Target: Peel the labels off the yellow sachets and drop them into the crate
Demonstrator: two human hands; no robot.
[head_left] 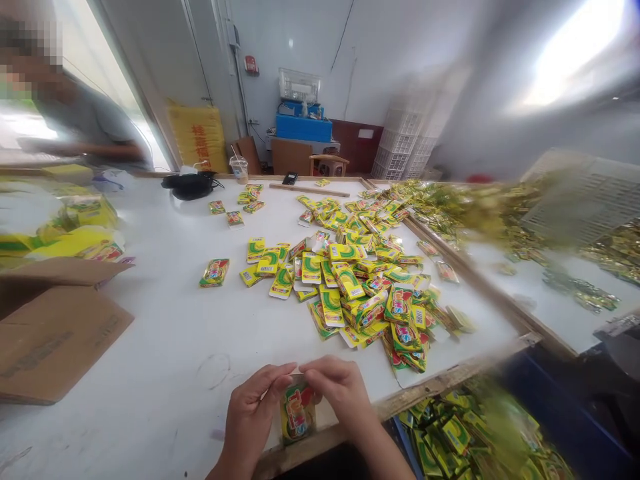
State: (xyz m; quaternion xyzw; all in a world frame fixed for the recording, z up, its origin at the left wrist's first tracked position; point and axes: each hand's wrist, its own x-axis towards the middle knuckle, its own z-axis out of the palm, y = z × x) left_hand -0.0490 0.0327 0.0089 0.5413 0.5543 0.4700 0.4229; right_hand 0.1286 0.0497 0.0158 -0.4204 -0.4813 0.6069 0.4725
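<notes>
My left hand (253,407) and my right hand (340,393) meet at the near edge of the white table (170,347). Both pinch the top of one yellow-green snack packet (298,415) that hangs upright between them. A big heap of the same packets (360,280) lies spread over the middle and right of the table, just beyond my hands. A single packet (215,272) lies apart to the left of the heap.
An open cardboard box (50,327) sits at the left edge. Another person (85,127) stands at the far left. A black bag (193,185) and a cup (241,169) stand at the far edge. A bin of packets (460,433) sits below right. White crates (585,193) are blurred at right.
</notes>
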